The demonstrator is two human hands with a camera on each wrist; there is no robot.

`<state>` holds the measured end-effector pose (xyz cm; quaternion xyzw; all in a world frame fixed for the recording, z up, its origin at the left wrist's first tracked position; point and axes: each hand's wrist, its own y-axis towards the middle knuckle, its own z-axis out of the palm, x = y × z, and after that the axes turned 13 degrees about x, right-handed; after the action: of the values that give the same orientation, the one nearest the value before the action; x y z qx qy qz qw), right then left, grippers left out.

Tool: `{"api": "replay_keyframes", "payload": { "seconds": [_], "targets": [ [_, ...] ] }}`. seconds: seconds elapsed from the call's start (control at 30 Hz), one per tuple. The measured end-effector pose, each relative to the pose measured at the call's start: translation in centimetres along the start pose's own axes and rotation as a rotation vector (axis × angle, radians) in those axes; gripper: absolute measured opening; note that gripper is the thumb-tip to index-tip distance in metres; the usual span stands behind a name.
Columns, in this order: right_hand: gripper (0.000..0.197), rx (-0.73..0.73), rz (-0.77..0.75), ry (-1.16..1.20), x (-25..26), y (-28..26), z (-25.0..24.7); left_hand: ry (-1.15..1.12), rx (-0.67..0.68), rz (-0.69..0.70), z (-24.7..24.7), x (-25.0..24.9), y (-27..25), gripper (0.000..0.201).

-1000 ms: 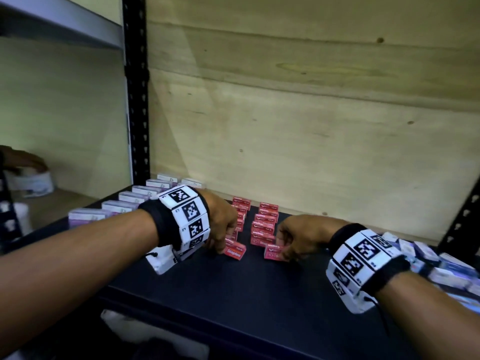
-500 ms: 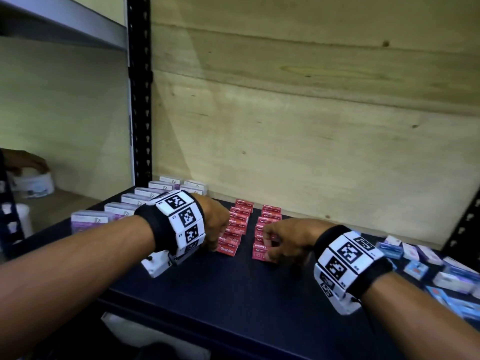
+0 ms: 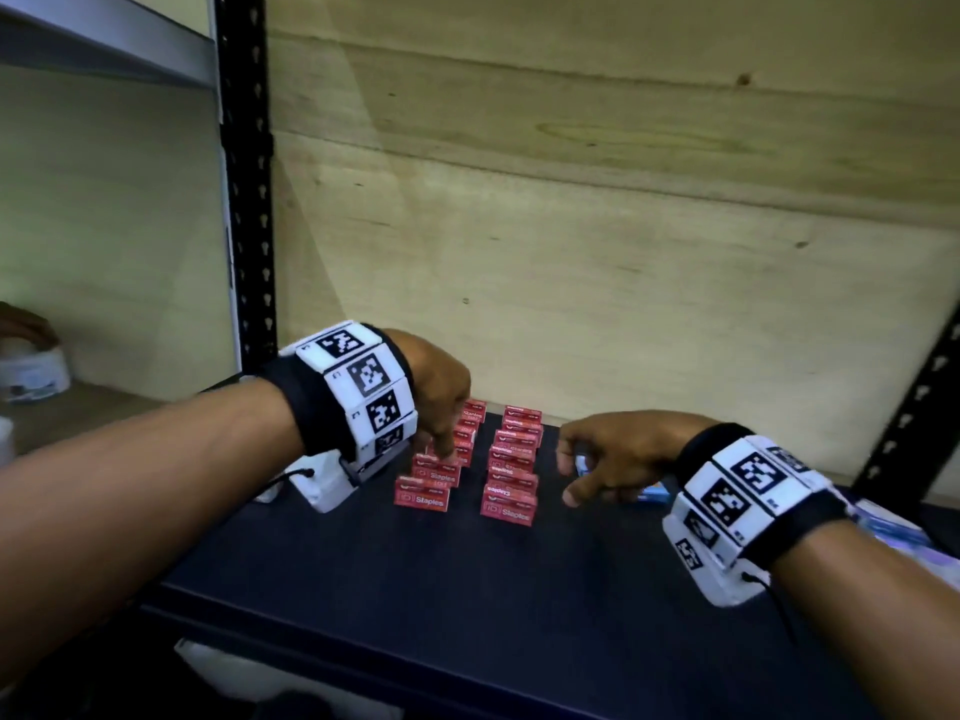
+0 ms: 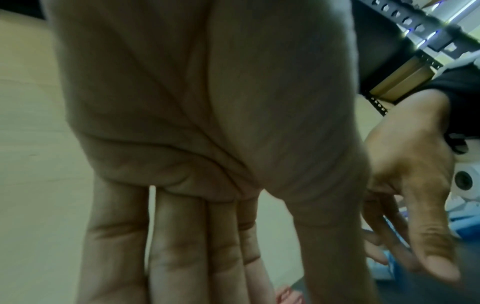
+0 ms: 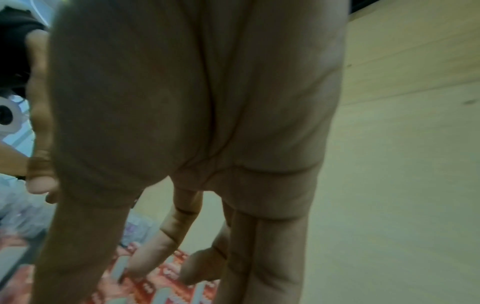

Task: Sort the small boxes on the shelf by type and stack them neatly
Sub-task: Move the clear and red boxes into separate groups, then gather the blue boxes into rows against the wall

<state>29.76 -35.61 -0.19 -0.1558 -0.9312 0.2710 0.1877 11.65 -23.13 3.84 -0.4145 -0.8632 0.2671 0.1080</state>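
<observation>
Two rows of small red staples boxes stand on the black shelf (image 3: 519,589), a left row (image 3: 434,478) and a right row (image 3: 511,480). My left hand (image 3: 441,449) reaches down over the left row, and its straight fingertips touch the boxes near the front. In the left wrist view the left hand's fingers (image 4: 176,246) are straight and hold nothing. My right hand (image 3: 571,475) hovers just right of the right row, with its fingers relaxed and empty. The right wrist view shows the red boxes (image 5: 155,288) under the right hand's fingers (image 5: 259,257).
Small blue boxes (image 3: 649,492) lie behind my right hand, and more (image 3: 888,527) by my right wrist. A black upright post (image 3: 244,200) stands at the left and a plywood wall (image 3: 597,226) behind. A white tub (image 3: 34,374) sits on the neighbouring shelf.
Each hand slid a loose red box back against the front of its row. My right hand then let go and moved right, while my left hand rose so only its fingertips touch the left row.
</observation>
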Motion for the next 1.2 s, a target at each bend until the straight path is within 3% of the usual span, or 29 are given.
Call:
{"api": "replay_keyframes", "payload": {
  "seconds": [0.23,0.47,0.83,0.97,1.2],
  "targets": [
    [0.016,-0.086,0.119,-0.074,-5.9,-3.5,-3.3,0.158,-0.112,0.137,-3.3,-5.2,2.3,0.031],
    [0.019,-0.130,0.183,-0.079,-10.3,-3.7,-4.9,0.240,-0.071,0.223,-4.5,-9.1,7.1,0.031],
    [0.050,0.054,0.147,-0.083,-11.0,1.9,-5.0,0.278,0.104,0.217,-5.7,-12.5,15.3,0.039],
    [0.045,0.121,0.162,-0.107,-10.6,3.8,-5.4,0.324,0.182,0.197,-5.4,-13.1,17.1,0.048],
    [0.047,0.181,0.171,-0.119,-11.5,4.0,-5.1,0.337,0.251,0.271,-5.4,-13.6,17.9,0.034]
  ]
}}
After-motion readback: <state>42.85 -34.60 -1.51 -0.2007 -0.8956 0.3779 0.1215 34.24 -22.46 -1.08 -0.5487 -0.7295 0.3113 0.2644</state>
